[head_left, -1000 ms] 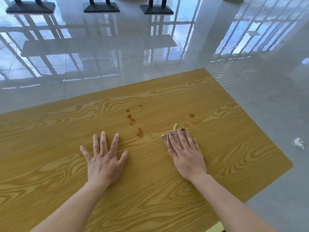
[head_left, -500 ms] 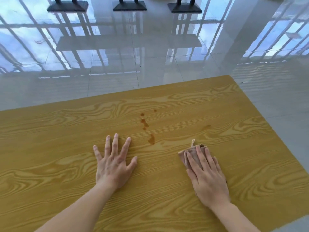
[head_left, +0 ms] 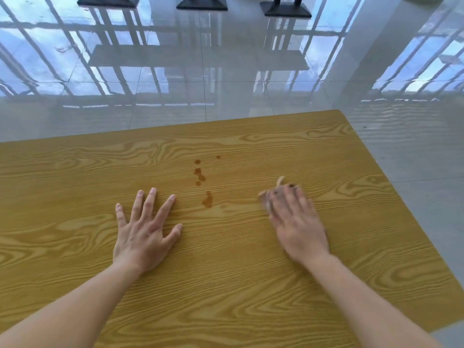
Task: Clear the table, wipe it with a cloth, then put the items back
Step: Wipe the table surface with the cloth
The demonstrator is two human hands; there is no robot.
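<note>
A wooden table (head_left: pixel 251 285) with yellow grain fills the lower view. Several small brown spill spots (head_left: pixel 200 177) sit near its middle, with a larger one (head_left: pixel 207 199) closer to me. My right hand (head_left: pixel 296 222) lies flat on a small pinkish-brown cloth (head_left: pixel 280 185), pressing it to the table right of the spots; the hand is blurred and hides most of the cloth. My left hand (head_left: pixel 145 229) rests flat on the wood with fingers spread, left of the spots, holding nothing.
Glossy grey floor tiles (head_left: pixel 226 101) lie beyond the table's far edge and to its right. Three dark square stand bases (head_left: pixel 202 5) sit on the floor at the top. The table's far right corner (head_left: pixel 339 112) is near.
The brown spot right of the main spots is gone after the cloth passed there. My right hand with the cloth has slid over the right part of the table. The left hand stays flat.
</note>
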